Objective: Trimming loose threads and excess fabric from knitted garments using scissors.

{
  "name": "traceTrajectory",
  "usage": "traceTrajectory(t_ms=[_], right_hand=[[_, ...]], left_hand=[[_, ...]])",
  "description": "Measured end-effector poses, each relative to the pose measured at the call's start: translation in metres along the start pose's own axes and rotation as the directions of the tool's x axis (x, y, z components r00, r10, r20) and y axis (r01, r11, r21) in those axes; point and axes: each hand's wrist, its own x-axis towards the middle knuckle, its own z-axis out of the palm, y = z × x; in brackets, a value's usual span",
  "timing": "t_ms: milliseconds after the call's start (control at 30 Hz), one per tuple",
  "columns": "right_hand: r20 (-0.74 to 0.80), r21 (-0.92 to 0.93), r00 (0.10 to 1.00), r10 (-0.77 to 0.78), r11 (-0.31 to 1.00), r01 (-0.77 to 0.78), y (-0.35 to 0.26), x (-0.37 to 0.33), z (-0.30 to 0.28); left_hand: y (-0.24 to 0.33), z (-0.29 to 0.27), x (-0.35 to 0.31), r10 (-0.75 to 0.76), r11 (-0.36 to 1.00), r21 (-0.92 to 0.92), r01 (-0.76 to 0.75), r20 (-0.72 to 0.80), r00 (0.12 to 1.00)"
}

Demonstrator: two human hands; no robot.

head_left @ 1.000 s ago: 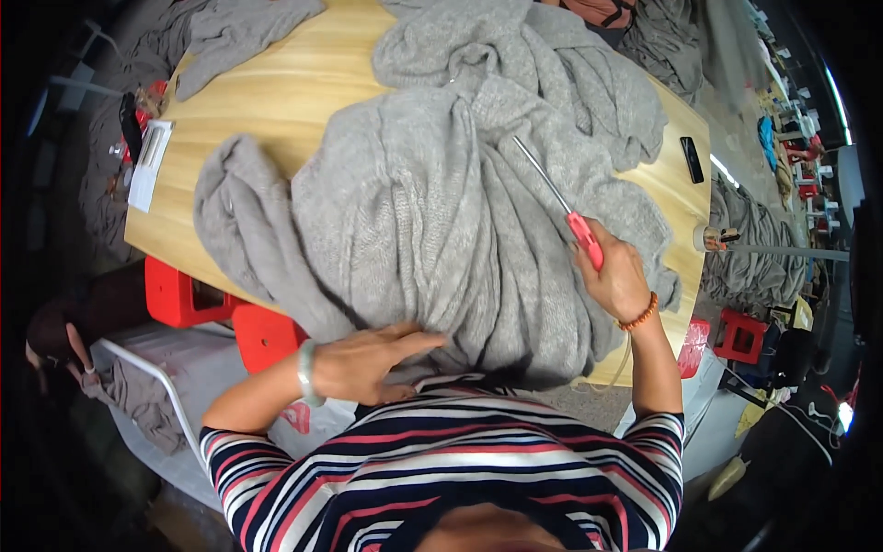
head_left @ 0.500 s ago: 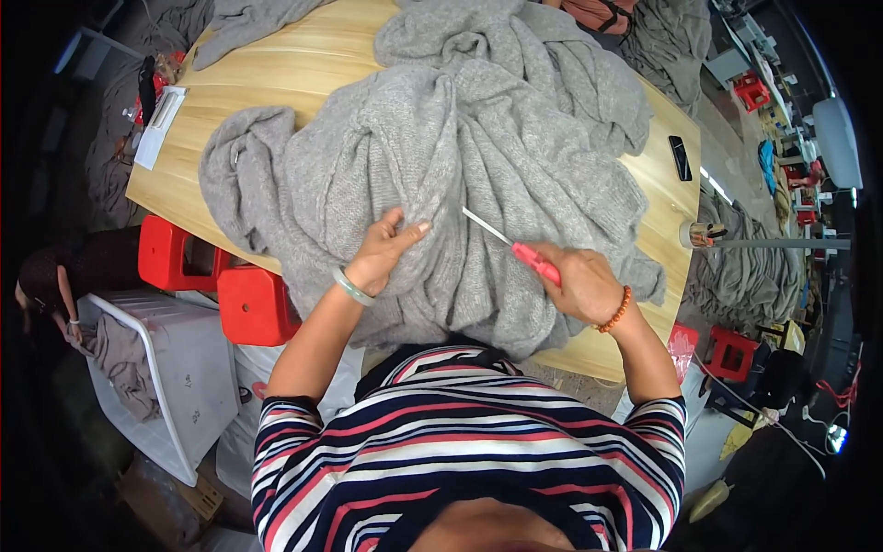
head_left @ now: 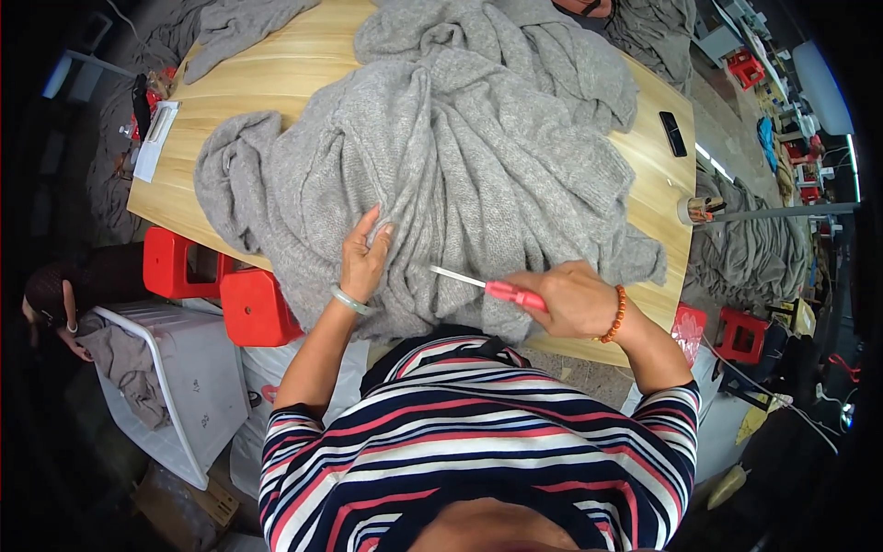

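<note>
A large grey knitted garment [head_left: 460, 184] lies bunched in deep folds over the near half of the table. My left hand [head_left: 364, 265], with a pale bangle at the wrist, rests on its folds left of centre. The index finger and thumb are stretched out and apart; the other fingers are partly hidden. My right hand [head_left: 578, 299], wearing an orange bead bracelet, is closed round a red-handled tool with a thin metal shaft [head_left: 513, 295]. Its shaft points left over the knit, toward my left hand. Whether the tip touches the knit I cannot tell.
More grey knitwear [head_left: 589, 74] lies at the table's far side. On the wooden table [head_left: 276, 83] a black phone [head_left: 673, 134] and a cup of tools [head_left: 696, 210] sit along the right edge. Red stools [head_left: 259, 308] and a white bin [head_left: 198, 386] stand left; another person reaches into the bin.
My right hand and the tool have moved nearer to me and slightly left. My left hand has shifted left, its index finger now straighter. The view has moved slightly.
</note>
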Motion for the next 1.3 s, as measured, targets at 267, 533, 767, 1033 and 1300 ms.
traceTrajectory(t_ms=[267, 533, 767, 1033, 1300], right_hand=[[0.004, -0.049, 1.0, 0.008, 0.999, -0.008, -0.005, 0.007, -0.006], [-0.086, -0.024, 0.996, 0.036, 0.999, -0.038, -0.006, 0.021, -0.011], [-0.263, 0.021, 0.945, 0.195, 0.98, -0.197, 0.003, 0.045, -0.006], [-0.244, 0.035, 0.947, 0.208, 0.978, -0.205, 0.01, 0.097, -0.007], [-0.281, 0.107, 0.891, 0.357, 0.934, -0.341, -0.005, 0.147, -0.02]], left_hand=[[0.018, -0.009, -0.008, -0.258, 0.893, -0.356, 0.277, 0.1, 0.961], [0.056, -0.058, -0.003, -0.144, 0.989, -0.017, 0.148, 0.15, 0.978], [0.002, -0.31, 0.129, 0.223, 0.962, 0.269, -0.048, -0.671, 0.707], [-0.238, -0.43, 0.165, -0.034, 0.667, 0.442, 0.6, -0.787, 0.616], [-0.11, -0.385, 0.275, -0.634, 0.736, 0.014, 0.677, -0.337, 0.696]])
